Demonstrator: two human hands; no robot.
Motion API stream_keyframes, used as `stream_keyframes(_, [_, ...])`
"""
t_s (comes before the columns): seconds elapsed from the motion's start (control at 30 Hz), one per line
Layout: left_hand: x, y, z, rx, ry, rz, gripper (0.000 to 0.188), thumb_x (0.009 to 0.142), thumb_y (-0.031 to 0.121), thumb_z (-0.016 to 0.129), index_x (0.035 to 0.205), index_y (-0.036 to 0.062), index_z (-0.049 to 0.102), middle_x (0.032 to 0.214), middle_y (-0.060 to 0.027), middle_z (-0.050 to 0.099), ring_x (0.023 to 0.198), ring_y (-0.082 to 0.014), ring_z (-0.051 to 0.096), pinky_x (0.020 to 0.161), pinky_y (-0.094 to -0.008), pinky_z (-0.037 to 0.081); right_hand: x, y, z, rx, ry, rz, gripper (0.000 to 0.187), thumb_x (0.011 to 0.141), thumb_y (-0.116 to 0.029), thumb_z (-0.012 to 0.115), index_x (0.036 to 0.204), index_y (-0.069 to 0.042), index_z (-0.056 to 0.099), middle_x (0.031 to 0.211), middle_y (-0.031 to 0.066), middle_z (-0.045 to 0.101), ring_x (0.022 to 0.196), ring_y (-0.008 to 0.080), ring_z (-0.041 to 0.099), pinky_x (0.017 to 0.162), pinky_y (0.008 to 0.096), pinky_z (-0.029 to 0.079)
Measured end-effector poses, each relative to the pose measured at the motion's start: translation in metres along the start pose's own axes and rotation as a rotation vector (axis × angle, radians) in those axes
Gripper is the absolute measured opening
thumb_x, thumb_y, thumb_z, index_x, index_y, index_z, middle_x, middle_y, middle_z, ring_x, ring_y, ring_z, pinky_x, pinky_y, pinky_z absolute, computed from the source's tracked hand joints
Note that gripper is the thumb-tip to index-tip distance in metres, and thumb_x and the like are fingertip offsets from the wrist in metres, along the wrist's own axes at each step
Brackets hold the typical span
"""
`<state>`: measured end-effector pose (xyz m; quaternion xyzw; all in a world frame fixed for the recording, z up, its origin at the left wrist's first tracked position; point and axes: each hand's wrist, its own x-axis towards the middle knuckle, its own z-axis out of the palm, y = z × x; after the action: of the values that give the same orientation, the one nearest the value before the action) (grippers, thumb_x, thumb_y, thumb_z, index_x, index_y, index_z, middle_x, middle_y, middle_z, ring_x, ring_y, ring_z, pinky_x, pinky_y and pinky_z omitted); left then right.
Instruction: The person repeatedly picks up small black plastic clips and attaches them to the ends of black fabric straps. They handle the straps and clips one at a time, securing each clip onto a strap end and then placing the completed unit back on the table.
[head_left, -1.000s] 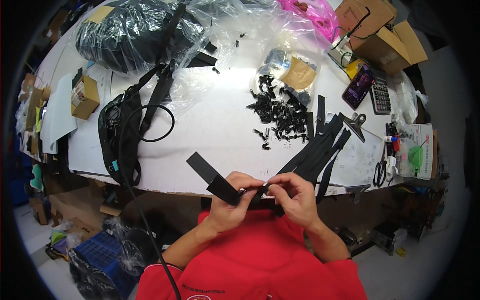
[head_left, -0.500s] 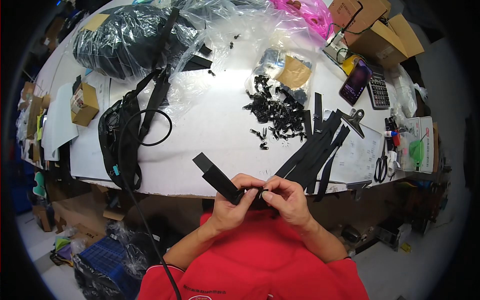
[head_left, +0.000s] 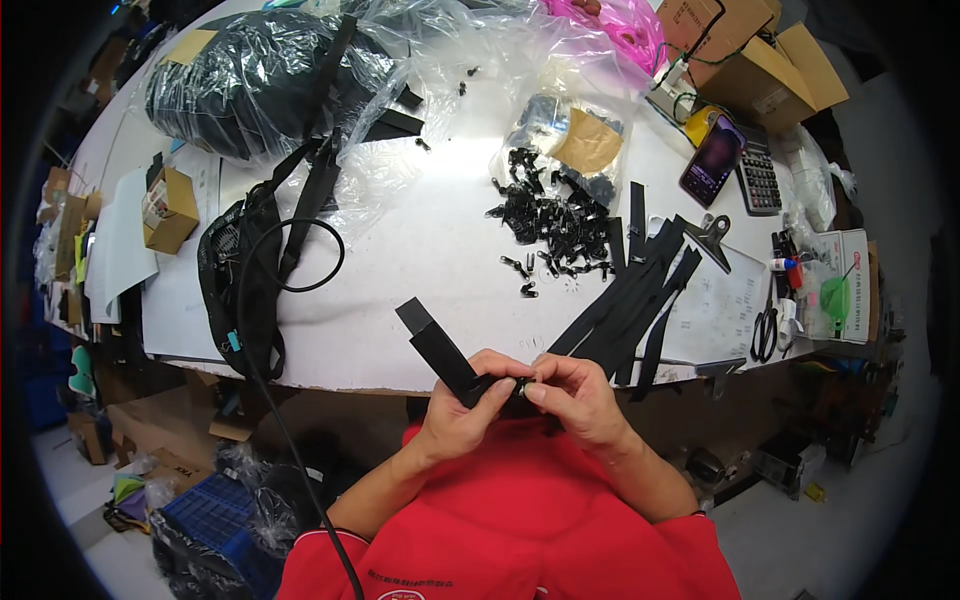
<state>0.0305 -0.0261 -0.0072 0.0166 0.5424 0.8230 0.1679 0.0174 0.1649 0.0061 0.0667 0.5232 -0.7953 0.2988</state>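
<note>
My left hand (head_left: 465, 410) is closed round a black zipper tape (head_left: 440, 355), whose flat end sticks up over the table's front edge. Close beside it, my right hand (head_left: 580, 400) pinches a small dark zipper slider (head_left: 521, 386) at the tape's other end. Fingertips hide most of the slider, so how far it sits on the tape cannot be seen. Ahead on the table lies a heap of black zipper sliders (head_left: 550, 220). More black zipper tapes (head_left: 630, 290) are fanned out to the right of it.
A black bag (head_left: 240, 270) and a plastic-wrapped black bundle (head_left: 260, 85) lie left. On the right are a phone (head_left: 712, 160), a calculator (head_left: 759, 180), a bulldog clip (head_left: 711, 238), scissors (head_left: 764, 330) and an open carton (head_left: 780, 85). A black cable (head_left: 280, 425) runs past my left arm.
The upright end of the zipper tape has swung slightly to the right. Both hands stay together in nearly the same place, with their grips kept.
</note>
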Motion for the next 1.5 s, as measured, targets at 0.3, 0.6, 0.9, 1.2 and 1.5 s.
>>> stream_keyframes(0.3, [0.002, -0.012, 0.003, 0.186, 0.112, 0.170, 0.018, 0.095, -0.004, 0.057, 0.111, -0.0016, 0.063, 0.102, -0.0075, 0.060, 0.075, -0.0075, 0.057, 0.066, -0.0210, 0.048, 0.001, 0.005, 0.008, -0.620, 0.153, -0.340, 0.009, 0.087, -0.007, 0.071, 0.091, 0.001, 0.068, 0.083, 0.0032, 0.063, 0.069, 0.0066, 0.056, 0.059, 0.0218, 0.043])
stream_keyframes(0.6, [0.003, -0.007, 0.006, 0.248, 0.103, 0.222, 0.020, 0.093, -0.010, 0.055, 0.110, -0.0027, 0.063, 0.104, -0.0097, 0.056, 0.073, -0.0090, 0.058, 0.064, -0.0210, 0.049, 0.004, 0.009, 0.013, -0.625, 0.236, -0.436, 0.008, 0.084, -0.005, 0.072, 0.085, 0.000, 0.067, 0.079, 0.0044, 0.065, 0.062, 0.0083, 0.058, 0.053, 0.0227, 0.043])
stream_keyframes(0.9, [0.005, -0.019, 0.000, 0.482, 0.077, 0.389, 0.020, 0.092, -0.011, 0.054, 0.107, -0.0013, 0.064, 0.102, -0.0113, 0.056, 0.071, -0.0085, 0.056, 0.061, -0.0214, 0.048, 0.000, 0.019, 0.010, -0.503, 0.241, -0.287, 0.011, 0.086, -0.008, 0.074, 0.085, 0.000, 0.068, 0.077, 0.0051, 0.065, 0.064, 0.0084, 0.059, 0.056, 0.0228, 0.045])
stream_keyframes(1.2, [0.006, -0.021, 0.004, 0.142, 0.152, 0.464, 0.020, 0.089, -0.007, 0.060, 0.107, -0.0008, 0.064, 0.097, -0.0091, 0.060, 0.082, -0.0137, 0.059, 0.066, -0.0226, 0.047, 0.004, 0.006, 0.009, -0.619, 0.173, -0.438, 0.010, 0.088, -0.010, 0.074, 0.089, 0.000, 0.070, 0.081, 0.0057, 0.067, 0.066, 0.0109, 0.060, 0.056, 0.0235, 0.046])
stream_keyframes(1.5, [0.010, -0.013, -0.006, 0.577, 0.041, 0.475, 0.025, 0.084, -0.011, 0.062, 0.106, 0.0019, 0.064, 0.097, -0.0105, 0.060, 0.083, -0.0185, 0.060, 0.069, -0.0278, 0.049, -0.002, 0.014, 0.013, -0.497, 0.221, -0.291, 0.011, 0.086, -0.009, 0.075, 0.087, 0.000, 0.068, 0.077, 0.0048, 0.066, 0.062, 0.0099, 0.056, 0.055, 0.0237, 0.043])
